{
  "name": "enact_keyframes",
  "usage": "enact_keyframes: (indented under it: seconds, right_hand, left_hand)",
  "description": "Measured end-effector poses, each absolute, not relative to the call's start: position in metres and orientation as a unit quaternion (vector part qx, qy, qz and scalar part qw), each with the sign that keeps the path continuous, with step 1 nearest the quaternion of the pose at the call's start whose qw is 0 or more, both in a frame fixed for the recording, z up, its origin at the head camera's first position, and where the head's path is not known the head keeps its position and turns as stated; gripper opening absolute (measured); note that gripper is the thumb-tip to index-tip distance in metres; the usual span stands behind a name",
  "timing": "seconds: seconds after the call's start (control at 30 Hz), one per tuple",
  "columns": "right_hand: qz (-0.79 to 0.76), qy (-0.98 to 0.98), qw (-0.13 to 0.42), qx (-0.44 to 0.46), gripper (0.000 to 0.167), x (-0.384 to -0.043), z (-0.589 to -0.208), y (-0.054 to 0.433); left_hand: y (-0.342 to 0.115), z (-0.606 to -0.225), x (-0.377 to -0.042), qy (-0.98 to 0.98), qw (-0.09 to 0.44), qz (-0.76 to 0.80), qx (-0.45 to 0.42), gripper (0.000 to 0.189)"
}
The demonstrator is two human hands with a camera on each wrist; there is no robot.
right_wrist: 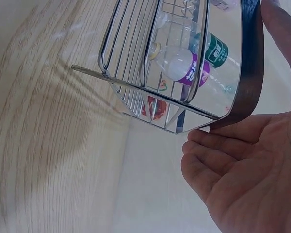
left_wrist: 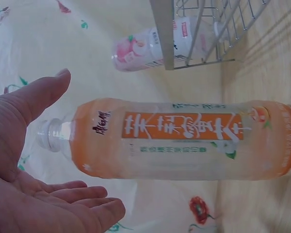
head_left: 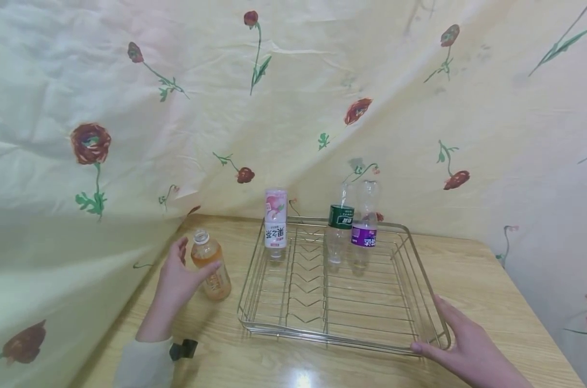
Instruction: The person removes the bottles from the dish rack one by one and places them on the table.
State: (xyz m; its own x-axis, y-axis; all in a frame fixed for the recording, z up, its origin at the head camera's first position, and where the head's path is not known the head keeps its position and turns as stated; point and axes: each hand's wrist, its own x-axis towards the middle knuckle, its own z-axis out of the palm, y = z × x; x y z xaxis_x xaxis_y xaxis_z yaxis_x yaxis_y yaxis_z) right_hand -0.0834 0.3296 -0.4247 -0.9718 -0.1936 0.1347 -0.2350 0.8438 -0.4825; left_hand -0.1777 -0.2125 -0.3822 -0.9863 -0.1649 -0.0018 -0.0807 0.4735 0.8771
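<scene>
Standing upright near left edge of wooden table point(head_left: 254, 369): jasmine-tea bottle point(head_left: 217, 283). Left hand point(head_left: 179, 277) at its upper part, thumb and fingers spread apart, not gripping; contact unclear. Right hand point(head_left: 460, 345) touching near right corner of wire dish rack point(head_left: 327, 339), fingers loosely extended. Propped neck-down in rack: peach-drink bottle point(head_left: 275, 221) at far left corner, green-label bottle point(head_left: 341, 217) and purple-label bottle point(head_left: 364, 235) along far edge.

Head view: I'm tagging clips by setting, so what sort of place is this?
Probably an indoor tabletop workspace, perhaps screened off: a floral sheet backs a wood-grain table, where a wire rack holds three bottles.
</scene>
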Motion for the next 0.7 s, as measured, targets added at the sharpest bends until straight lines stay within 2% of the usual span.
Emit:
enact_keyframes:
  seconds: [0.7]
  right_hand:
    - [0.253, -0.96, 0.045, 0.108, 0.111, -0.083, -0.425, 0.329]
  left_hand:
    - [-0.201, -0.358, -0.172, -0.856, 0.058, -0.508, 0.081, 0.124]
